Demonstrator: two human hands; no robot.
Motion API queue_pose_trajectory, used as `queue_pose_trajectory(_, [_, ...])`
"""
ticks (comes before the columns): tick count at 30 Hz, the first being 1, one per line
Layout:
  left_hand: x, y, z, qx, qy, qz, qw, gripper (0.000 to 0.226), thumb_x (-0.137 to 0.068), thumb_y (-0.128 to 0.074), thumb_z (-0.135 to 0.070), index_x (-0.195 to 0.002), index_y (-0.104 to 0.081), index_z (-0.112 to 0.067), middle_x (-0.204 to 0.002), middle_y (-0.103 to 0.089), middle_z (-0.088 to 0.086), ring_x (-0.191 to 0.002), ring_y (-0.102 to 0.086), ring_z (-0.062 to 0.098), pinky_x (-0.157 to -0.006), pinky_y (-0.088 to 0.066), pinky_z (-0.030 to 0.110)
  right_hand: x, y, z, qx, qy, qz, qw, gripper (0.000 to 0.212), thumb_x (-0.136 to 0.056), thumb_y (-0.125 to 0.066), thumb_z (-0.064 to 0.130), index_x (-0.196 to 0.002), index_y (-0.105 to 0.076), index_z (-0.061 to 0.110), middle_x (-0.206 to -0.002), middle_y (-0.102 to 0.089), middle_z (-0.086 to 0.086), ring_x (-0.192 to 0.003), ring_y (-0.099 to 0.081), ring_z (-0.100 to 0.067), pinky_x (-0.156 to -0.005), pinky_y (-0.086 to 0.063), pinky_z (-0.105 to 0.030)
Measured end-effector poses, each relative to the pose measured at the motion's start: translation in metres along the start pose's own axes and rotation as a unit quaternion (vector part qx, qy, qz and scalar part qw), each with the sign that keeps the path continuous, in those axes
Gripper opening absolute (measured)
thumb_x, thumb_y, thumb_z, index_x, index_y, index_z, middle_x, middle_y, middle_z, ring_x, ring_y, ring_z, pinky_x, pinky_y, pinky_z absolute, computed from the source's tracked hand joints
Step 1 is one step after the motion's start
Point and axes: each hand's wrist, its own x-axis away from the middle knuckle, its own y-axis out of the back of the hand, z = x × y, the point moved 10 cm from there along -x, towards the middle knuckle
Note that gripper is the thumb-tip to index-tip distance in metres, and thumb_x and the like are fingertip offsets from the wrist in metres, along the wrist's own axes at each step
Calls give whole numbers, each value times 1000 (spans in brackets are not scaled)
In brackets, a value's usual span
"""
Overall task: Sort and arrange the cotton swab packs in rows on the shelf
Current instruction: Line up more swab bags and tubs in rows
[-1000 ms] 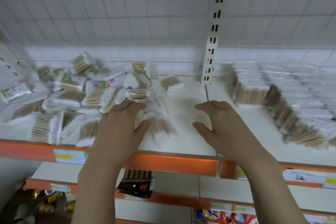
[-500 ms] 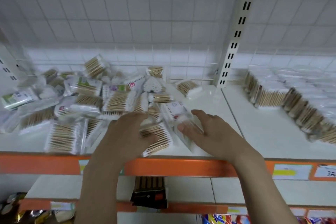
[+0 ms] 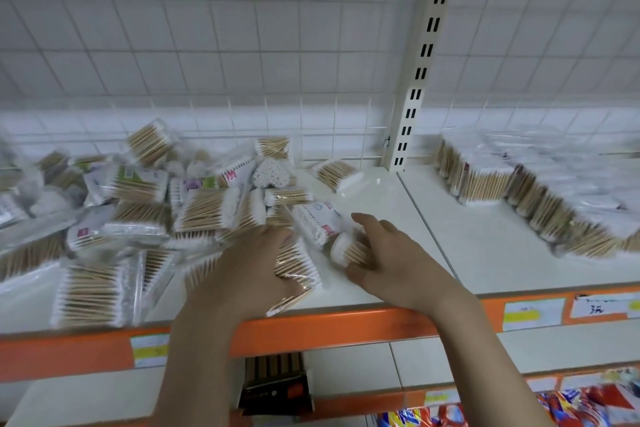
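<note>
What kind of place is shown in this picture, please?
Most likely a retail shop aisle. The shelf has an orange front rail with paper price labels, many identical cotton swab packs lie on it, and a slotted upright supports it.

A white shelf (image 3: 398, 204) with an orange front edge (image 3: 332, 329) carried cotton swab packs. On its left section lay a loose heap of packs (image 3: 145, 204), overlapping at many angles, with one pack (image 3: 337, 174) lying apart near the back. A slotted upright post (image 3: 417, 80) stood at the rear. On the right section, packs stood on edge in rows (image 3: 540, 201). Paper price labels (image 3: 533, 314) were stuck on the orange edge.
</note>
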Motion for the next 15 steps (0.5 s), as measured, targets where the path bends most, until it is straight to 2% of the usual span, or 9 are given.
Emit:
queue_pose_trajectory(3, [2,7,-7,11,-14,-32,999,62,-82,-64,-26,-137,-36,-26,-126,-35,-10,-120,-39,11,-96,-35,27,3,13,-5,2,-7,-33,999,78,-80,-61,33,-145,-18,28,-121,-40,3,-115,-44,-17,-82,-30,-21])
queue_pose_trajectory(6, [2,14,-19,37,-37,-59,997,43,-84,-57,-17,-125,-48,-25,-110,-36,-14,-104,-44,7,-85,-36,22,9,26,-12,-7,-14,-67,998,80,-77,-62,32,-144,-18,29,-110,-36,8,-102,-45,-14,-79,-31,-21])
queue_pose_trajectory(8, [1,17,-29,38,-58,-75,995,35,-84,-57,-13,-117,-52,-25,-106,-38,-14,-100,-45,6,-83,-36,21,16,35,-17,-14,-15,-89,996,80,-76,-62,30,-144,-20,29,-106,-36,9,-98,-46,-12,-78,-33,-21])
queue_pose_trajectory(13, [-2,22,-51,51,-81,-98,991,27,-84,-60,-14,-105,-56,-30,-99,-54,-15,-92,-53,7,-74,-38,22,35,61,-33,-13,-21,-131,991,78,-78,-63,28,-144,-22,29,-105,-38,10,-93,-46,-10,-70,-28,-14])
queue_pose_trajectory(15, [-5,20,-64,59,-94,-95,989,28,-84,-61,-15,-105,-53,-33,-96,-54,-18,-90,-54,6,-71,-40,23,43,73,-41,-10,-23,-148,989,77,-78,-63,26,-144,-23,27,-107,-39,8,-94,-47,-12,-68,-27,-12])
